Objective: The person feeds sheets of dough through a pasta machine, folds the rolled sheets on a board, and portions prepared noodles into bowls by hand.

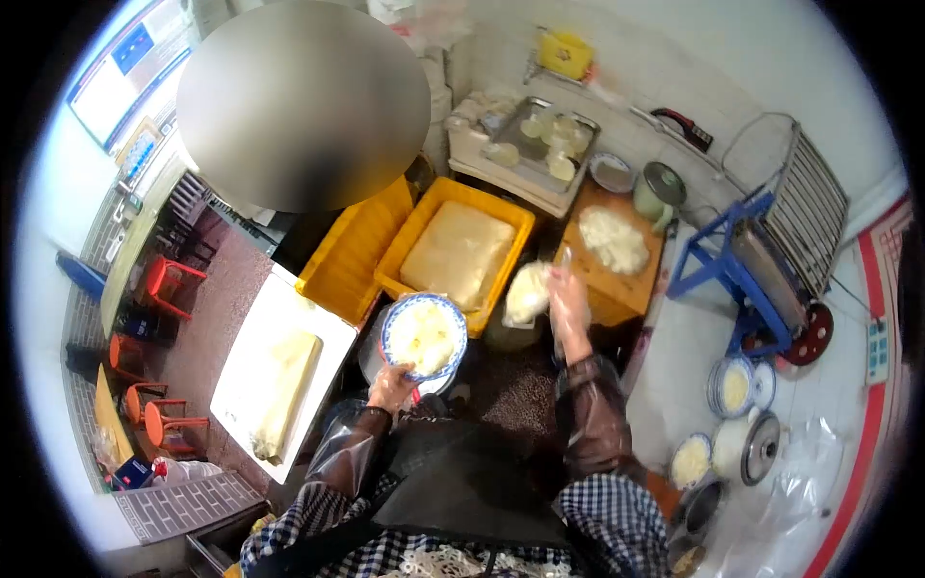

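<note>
My left hand (390,387) grips the near rim of a blue-and-white bowl (387,339), which holds a pale, whitish food (424,335). My right hand (568,303), in a clear plastic glove, is closed at the edge of a soft white lump (527,292) that looks like dough. Below that lump is something dim that I cannot make out. Beyond my right hand, a larger mound of white dough-like food (614,239) lies on a wooden board (631,292). A yellow crate (520,229) with a flat pale slab (460,252) inside stands beyond the bowl.
Left of me, a white board (246,371) bears a long pale roll (292,390). A metal tray (588,125) with several cups stands at the back. To the right are a blue-framed rack (761,241), bowls (690,460) and a lidded pot (759,448). Red stools (173,284) stand far left.
</note>
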The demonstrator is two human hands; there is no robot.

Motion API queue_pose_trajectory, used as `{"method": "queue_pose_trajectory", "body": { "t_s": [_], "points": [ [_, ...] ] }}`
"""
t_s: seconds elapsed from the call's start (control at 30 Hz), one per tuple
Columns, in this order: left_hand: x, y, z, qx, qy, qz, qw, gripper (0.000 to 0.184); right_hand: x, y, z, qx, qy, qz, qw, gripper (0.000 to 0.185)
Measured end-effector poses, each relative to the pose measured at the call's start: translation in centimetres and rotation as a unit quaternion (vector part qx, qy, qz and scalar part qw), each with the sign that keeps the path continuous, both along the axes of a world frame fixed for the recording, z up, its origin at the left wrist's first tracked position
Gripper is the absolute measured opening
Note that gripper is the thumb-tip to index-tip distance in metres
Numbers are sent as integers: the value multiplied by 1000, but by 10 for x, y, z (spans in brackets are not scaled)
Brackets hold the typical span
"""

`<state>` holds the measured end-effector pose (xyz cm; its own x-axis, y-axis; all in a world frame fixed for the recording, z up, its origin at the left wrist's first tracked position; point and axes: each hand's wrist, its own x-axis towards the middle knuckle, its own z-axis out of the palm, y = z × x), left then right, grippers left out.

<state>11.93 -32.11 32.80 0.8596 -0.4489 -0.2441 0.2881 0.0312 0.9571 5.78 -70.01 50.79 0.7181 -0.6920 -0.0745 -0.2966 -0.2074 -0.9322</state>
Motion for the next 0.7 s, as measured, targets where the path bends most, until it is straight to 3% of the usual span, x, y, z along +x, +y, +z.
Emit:
{"method": "queue_pose_trajectory", "body": {
  "t_s": [0.07,0.13,0.17,0.2,0.27,0.3,0.37,0.4,0.43,0.47,0.53,0.63,0.67,0.7],
  "points": [
    [7,15,29,-48,69,18,996,43,66,1,8,86,-141,24,986,31],
    [10,24,58,-142,186,89,968,49,122,8,9,93,-156,19,983,30],
    [12,28,72,-206,254,122,937,47,148,3,-22,201,-232,27,951,27],
    [11,44,49,-94,148,103,979,43,160,3,-51,125,-171,106,972,23],
    [10,59,68,-190,293,181,919,41,171,20,-99,-104,-49,265,957,19],
    [9,63,75,-202,273,186,922,52,163,39,-128,-8,23,398,917,22],
    [10,69,81,-183,276,205,921,50,132,91,-204,-160,87,625,759,48],
    [8,77,74,-201,271,204,919,49,117,115,-199,-56,145,711,686,58],
    [6,87,56,-155,274,232,920,47,115,134,-154,-89,274,738,610,67],
    [3,84,64,-151,266,243,921,46,115,138,-178,-90,215,761,605,73],
    [-3,103,41,-108,258,243,929,47,142,103,-279,-232,-53,674,700,61],
    [-3,101,61,-157,322,277,891,53,205,-15,-288,-282,75,452,843,32],
    [0,101,61,-152,320,276,893,53,220,-49,-284,-237,64,379,892,26],
    [-1,100,62,-139,304,269,903,55,224,-61,-283,-101,-19,343,934,29]
  ]
}}
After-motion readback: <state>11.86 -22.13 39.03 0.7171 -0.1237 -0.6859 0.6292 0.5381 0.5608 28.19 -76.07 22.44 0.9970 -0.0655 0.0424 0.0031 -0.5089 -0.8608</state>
